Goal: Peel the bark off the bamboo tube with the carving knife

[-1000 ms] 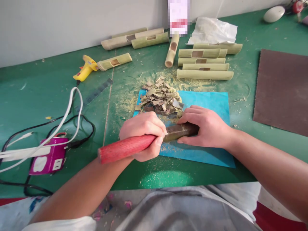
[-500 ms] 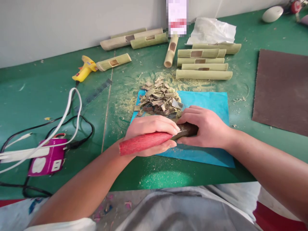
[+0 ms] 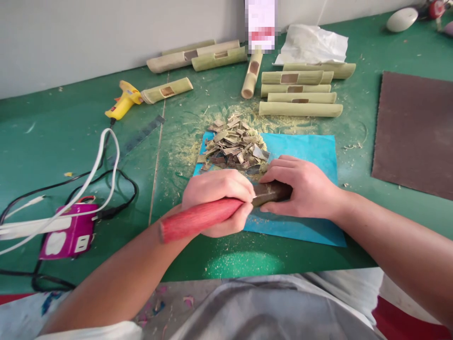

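Note:
My left hand [image 3: 219,196] is wrapped round a tool with a red handle [image 3: 201,221], whose butt points down and to the left. Only a pale glint of its working end shows by my fingertips, at the near end of a dark brown tube [image 3: 271,191] that looks like bamboo. My right hand [image 3: 300,186] grips this tube from the right, fingers over the top and thumb on the near side. Beneath both hands lies a blue sheet [image 3: 300,231]. A heap of brownish chips [image 3: 233,146] sits just beyond my left hand, partly on the sheet.
Several notched bamboo tubes [image 3: 300,109] lie at the back. To the left are a yellow glue gun [image 3: 123,101], a clear ruler [image 3: 145,132], a purple power block [image 3: 71,231] and loose cables [image 3: 115,160]. A dark brown sheet [image 3: 414,132] lies right, and yellowish dust surrounds the chips.
My left hand has drawn back down-left with the red-handled tool, its fingers curled more tightly. More of the dark tube shows; my right hand has stayed in place.

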The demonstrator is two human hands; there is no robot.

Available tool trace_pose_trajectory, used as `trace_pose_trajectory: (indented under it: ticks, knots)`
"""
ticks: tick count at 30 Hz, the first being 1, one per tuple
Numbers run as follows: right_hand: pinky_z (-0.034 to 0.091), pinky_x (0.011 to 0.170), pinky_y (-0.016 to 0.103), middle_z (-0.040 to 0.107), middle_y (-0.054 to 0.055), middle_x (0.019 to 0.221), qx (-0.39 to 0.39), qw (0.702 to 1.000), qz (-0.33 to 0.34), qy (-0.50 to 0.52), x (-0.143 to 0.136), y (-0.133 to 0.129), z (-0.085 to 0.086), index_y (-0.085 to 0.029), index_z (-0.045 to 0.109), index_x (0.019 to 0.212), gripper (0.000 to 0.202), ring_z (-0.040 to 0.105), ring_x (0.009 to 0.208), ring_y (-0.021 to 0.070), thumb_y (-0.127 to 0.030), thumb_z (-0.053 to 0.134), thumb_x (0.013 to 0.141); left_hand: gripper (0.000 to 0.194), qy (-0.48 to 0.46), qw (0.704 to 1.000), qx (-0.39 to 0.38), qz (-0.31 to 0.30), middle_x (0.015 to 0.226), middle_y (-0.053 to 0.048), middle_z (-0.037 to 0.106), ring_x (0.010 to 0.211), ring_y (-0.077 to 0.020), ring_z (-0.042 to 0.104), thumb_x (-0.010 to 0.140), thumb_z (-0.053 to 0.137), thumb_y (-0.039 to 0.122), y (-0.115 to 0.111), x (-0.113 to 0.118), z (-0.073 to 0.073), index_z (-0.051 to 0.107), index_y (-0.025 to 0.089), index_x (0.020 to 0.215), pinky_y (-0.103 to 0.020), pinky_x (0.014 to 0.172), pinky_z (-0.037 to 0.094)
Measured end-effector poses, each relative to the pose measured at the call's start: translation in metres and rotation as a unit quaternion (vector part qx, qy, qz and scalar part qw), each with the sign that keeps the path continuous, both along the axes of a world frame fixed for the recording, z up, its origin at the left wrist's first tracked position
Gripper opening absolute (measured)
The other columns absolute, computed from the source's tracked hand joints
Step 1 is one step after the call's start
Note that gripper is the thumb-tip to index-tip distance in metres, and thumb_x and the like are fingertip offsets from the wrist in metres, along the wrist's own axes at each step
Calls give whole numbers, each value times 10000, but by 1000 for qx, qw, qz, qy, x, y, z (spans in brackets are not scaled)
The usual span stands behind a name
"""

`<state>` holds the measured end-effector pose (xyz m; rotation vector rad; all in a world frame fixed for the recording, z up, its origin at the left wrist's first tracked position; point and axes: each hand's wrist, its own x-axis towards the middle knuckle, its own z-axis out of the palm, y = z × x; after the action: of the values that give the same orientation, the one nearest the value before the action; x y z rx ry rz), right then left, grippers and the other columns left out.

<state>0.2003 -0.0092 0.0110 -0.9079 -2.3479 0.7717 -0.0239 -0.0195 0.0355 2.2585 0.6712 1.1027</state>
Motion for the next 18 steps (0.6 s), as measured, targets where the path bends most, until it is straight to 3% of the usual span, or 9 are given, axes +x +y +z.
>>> trace_pose_trajectory:
  ticks: [3, 7, 11, 14, 18]
  knots:
    - [447, 688, 332, 677, 59, 846, 0, 1000, -3, -4, 0, 0, 0, -162, 679, 919, 302, 578, 787, 203, -419, 749, 777, 105, -28, 999, 16, 37, 703, -26, 713, 600, -138, 667, 763, 631, 98, -3, 0, -1, 621, 203, 759, -276, 547, 552]
    - [447, 699, 327, 679, 54, 856, 1, 1000, -5, -5, 0, 0, -1, -175, 671, 920, 295, 577, 790, 198, -424, 743, 781, 103, -38, 998, 24, 39, 733, -15, 725, 607, -139, 678, 776, 643, 118, -3, -3, -4, 627, 218, 794, -277, 559, 566]
    - [444, 699, 327, 678, 53, 847, 5, 1000, -2, -1, 0, 0, -1, -181, 670, 916, 287, 582, 789, 198, -429, 735, 788, 92, -10, 1000, 10, 1, 836, -33, 760, 726, -147, 735, 829, 727, 237, 1, -4, -3, 657, 219, 885, -256, 665, 624]
    - [442, 703, 328, 685, 52, 854, 1, 1000, 1, 1, 0, 0, -1, -182, 675, 928, 287, 590, 792, 199, -422, 741, 786, 226, -2, 999, -2, -35, 890, -65, 765, 818, -158, 748, 839, 759, 373, 3, -4, -2, 675, 190, 942, -253, 762, 632]
    - [445, 708, 334, 688, 60, 865, 0, 1000, 1, -2, 0, 0, 0, -174, 681, 934, 290, 595, 807, 209, -418, 740, 789, 439, -23, 996, -33, -82, 910, -143, 747, 887, -200, 747, 902, 632, 543, 5, -5, -2, 691, 114, 977, -294, 809, 627]
